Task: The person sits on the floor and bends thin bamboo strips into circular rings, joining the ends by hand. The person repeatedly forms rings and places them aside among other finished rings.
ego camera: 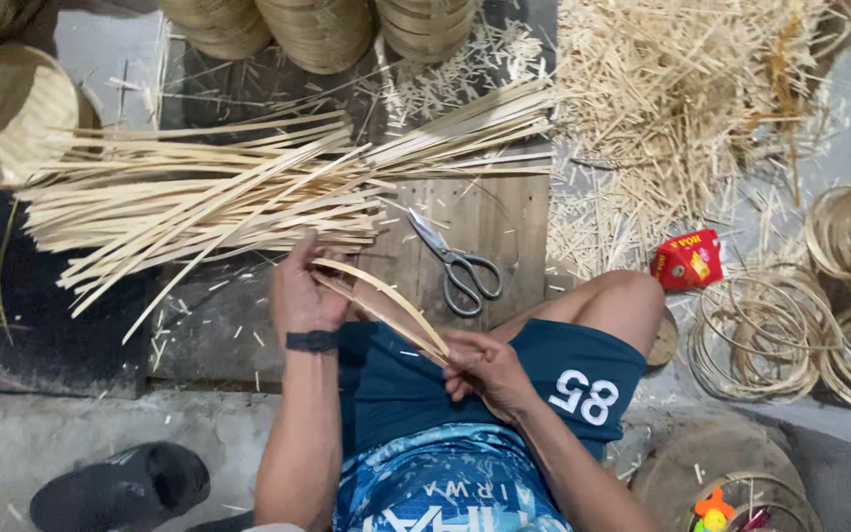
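Note:
My left hand (303, 292) grips the far end of a few thin bamboo strips (386, 303), close to the edge of a big fanned pile of long bamboo strips (199, 197). My right hand (485, 369) pinches the near end of the same strips over my lap, so they bow between both hands. A black band sits on my left wrist. I sit with one knee raised, in dark blue shorts.
Steel scissors (457, 262) lie on a wooden board (504, 217) just past my hands. Short bamboo offcuts (662, 108) are heaped at the upper right. Coiled bamboo rings (770, 335) and a red packet (687, 260) lie right. Woven baskets (12, 108) stand along the top and left. A black sandal (120, 488) is bottom left.

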